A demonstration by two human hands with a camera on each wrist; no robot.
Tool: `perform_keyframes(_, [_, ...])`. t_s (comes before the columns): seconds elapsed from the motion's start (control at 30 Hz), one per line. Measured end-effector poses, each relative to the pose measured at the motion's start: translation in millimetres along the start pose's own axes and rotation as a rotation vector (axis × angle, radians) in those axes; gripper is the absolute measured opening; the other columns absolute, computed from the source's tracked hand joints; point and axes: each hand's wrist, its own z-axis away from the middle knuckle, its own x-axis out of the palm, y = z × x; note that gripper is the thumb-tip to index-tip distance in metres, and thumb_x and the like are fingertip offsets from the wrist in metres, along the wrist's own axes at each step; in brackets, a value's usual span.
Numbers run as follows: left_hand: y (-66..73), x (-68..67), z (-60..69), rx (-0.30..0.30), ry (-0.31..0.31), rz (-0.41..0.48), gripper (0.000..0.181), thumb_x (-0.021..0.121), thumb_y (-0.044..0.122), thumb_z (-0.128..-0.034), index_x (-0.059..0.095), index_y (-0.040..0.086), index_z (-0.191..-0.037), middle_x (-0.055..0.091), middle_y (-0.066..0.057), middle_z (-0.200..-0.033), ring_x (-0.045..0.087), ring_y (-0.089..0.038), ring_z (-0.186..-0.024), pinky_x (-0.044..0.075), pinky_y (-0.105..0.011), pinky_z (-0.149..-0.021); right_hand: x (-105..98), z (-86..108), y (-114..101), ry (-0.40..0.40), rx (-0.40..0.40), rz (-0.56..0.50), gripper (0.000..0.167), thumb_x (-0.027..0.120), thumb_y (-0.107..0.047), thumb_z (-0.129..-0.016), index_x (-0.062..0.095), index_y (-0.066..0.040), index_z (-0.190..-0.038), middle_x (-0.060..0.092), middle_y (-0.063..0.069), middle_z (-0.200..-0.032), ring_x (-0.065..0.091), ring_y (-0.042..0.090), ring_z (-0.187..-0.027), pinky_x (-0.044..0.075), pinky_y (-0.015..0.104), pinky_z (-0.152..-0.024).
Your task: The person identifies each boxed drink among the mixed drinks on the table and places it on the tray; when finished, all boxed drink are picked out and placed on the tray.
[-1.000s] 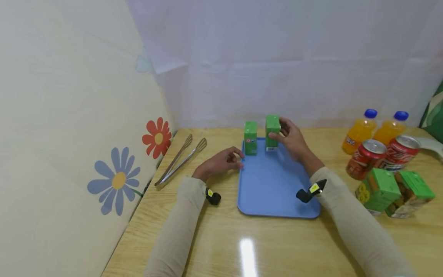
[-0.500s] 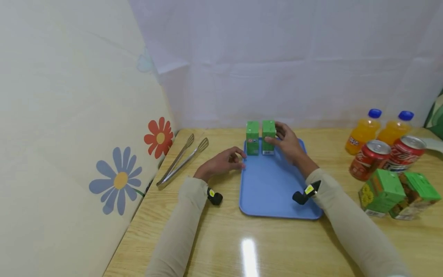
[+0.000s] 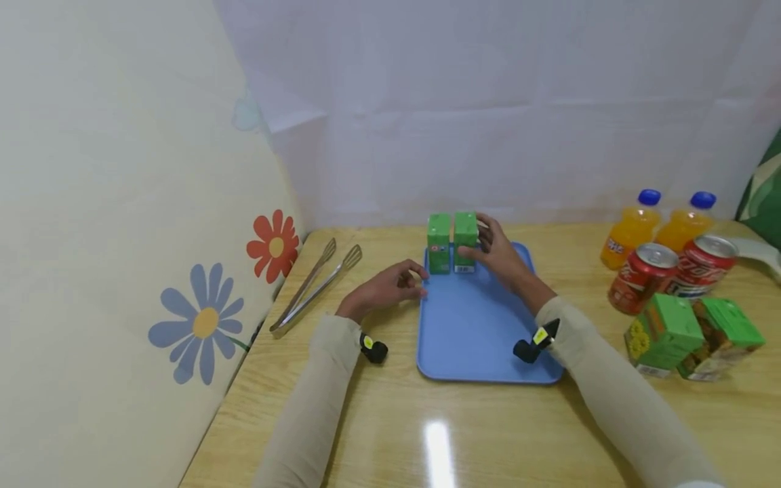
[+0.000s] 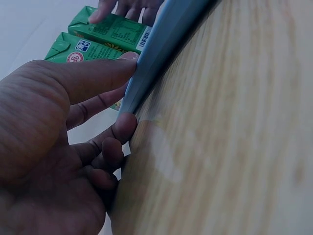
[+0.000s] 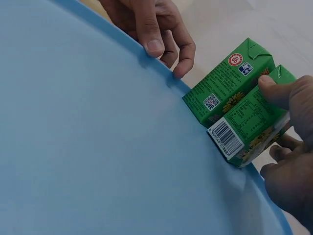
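My right hand [image 3: 500, 257] grips a small green drink carton [image 3: 465, 242] between thumb and fingers. It stands upright at the far end of the blue tray [image 3: 482, 339], its barcode showing low down in the right wrist view. Just left of it, a matching green carton [image 3: 438, 244] stands in the tray's far left corner, close beside the held one. On the tray's left rim, my left hand [image 3: 387, 288] holds the edge with bent fingers; in the left wrist view its thumb [image 4: 105, 76] reaches the rim. Some right fingertips are hidden behind the carton.
Metal tongs [image 3: 314, 288] lie left of the tray. On the right stand two orange drink bottles [image 3: 631, 227], two red cans [image 3: 643, 278] and two more green cartons [image 3: 665, 332]. A flowered wall [image 3: 207, 135] borders the wooden table [image 3: 366, 420] on the left.
My right hand has moved the carton left and down onto the tray, closing the gap to the other carton. The left hand stays at the tray's rim.
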Motion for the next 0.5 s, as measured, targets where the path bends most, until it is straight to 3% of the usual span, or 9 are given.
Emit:
perform_keyframes(0.13, [-1.5,1.4,-3.1,0.004,-0.010,0.002,0.033,0.070,0.020,-0.0970,0.056,0.013,-0.126,0.054,-0.010,-0.102,0.052,-0.022,-0.090,0.046,-0.033,-0.075,-10.2,7.4,-5.9,0.018,-0.048,0.004,0.095,0.076,-0.022,-0.092,0.010,-0.022,-0.161,0.024,0.010,-0.163,0.016,0.025,-0.151,0.021,0.042,-0.119])
perform_keyframes(0.33, [-2.4,0.9,-3.8,0.001,-0.008,-0.006,0.033,0.069,0.020,-0.0975,0.056,0.014,-0.127,0.054,-0.010,-0.103,0.052,-0.023,-0.092,0.045,-0.034,-0.076,-28.6,22.8,-27.3,0.107,-0.138,0.051,0.086,0.076,-0.024,-0.092,0.022,-0.016,-0.159,0.038,0.008,-0.157,0.031,0.021,-0.146,0.021,0.036,-0.118])
perform_keyframes(0.5, [-5.0,-0.8,-3.7,0.003,-0.008,-0.002,0.033,0.069,0.021,-0.0981,0.055,0.014,-0.128,0.054,-0.010,-0.102,0.051,-0.022,-0.090,0.045,-0.034,-0.075,-42.5,42.0,-47.1,0.089,-0.185,0.062,0.078,0.074,-0.024,-0.094,0.029,-0.016,-0.157,0.042,0.006,-0.155,0.036,0.020,-0.143,0.025,0.037,-0.117])
